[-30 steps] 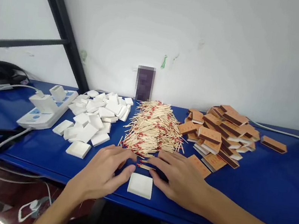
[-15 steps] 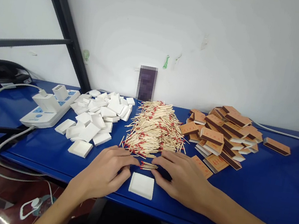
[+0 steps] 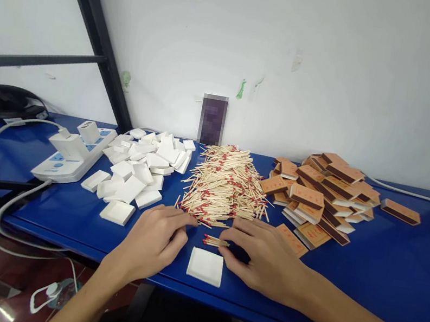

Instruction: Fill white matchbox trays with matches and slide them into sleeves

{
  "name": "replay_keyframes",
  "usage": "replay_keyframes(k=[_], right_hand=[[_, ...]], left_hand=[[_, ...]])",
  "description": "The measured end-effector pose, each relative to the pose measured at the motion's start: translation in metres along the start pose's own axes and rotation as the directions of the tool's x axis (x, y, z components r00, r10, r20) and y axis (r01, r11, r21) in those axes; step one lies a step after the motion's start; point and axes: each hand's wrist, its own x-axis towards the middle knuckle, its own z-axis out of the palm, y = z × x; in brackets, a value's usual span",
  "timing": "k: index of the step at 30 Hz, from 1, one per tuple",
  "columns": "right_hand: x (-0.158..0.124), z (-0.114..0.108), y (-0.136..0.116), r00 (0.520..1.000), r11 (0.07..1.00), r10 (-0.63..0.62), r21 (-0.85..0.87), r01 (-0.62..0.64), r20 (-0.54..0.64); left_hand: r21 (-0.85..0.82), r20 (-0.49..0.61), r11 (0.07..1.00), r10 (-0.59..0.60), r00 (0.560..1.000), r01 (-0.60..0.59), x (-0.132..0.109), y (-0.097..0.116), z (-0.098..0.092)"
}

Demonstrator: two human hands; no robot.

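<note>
A small bundle of red-tipped matches (image 3: 214, 242) lies level on the blue table, its plain ends between the thumb and forefinger of my right hand (image 3: 261, 254). My left hand (image 3: 156, 236) is at the front left edge of the large match pile (image 3: 227, 185). Its forefinger is stretched to the loose matches there, the thumb apart from it; whether it touches a match I cannot tell. Between my hands, nearer the table's front edge, sits one white matchbox tray (image 3: 205, 266), the bundle just behind it.
White trays (image 3: 132, 188) are heaped on the left, beside a power strip (image 3: 70, 159) with chargers and cables. Orange matchbox sleeves (image 3: 318, 186) are piled on the right. A blurred dark rectangle (image 3: 212, 119) stands against the wall. A black metal frame (image 3: 95, 36) rises at left.
My left forefinger has moved off the red heads of the bundle, back and slightly left to the pile's edge. My right hand stays on the bundle. The view has shifted slightly.
</note>
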Motion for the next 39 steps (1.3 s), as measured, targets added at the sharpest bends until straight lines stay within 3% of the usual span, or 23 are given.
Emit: replay_keyframes(k=[4,11,16,28,39], right_hand=[[-0.0017,-0.0010,0.0017,1.000,0.999,0.007,-0.033,-0.008,-0.011],[0.0005,0.0004,0.0024,1.000,0.987,-0.007,-0.163,0.005,-0.012],[0.0007,-0.0015,0.0011,1.000,0.992,-0.006,-0.126,0.004,-0.015],[-0.0003,0.0009,0.0029,1.000,0.992,0.024,-0.127,-0.022,0.017],[0.0046,0.0008,0.0059,0.986,0.985,0.160,-0.071,-0.156,0.042]], left_hand=[[0.035,-0.065,0.996,-0.080,0.995,0.083,0.0003,-0.0009,0.0010],[0.047,0.018,0.998,-0.041,0.999,0.040,0.0019,0.0012,-0.0004],[0.016,0.068,1.000,-0.004,0.998,0.003,0.0004,0.0003,0.0000],[0.046,0.050,0.998,-0.036,0.998,0.033,0.0007,0.0007,0.0027],[0.019,0.028,0.999,-0.048,0.998,0.048,0.0028,0.0007,0.0038]])
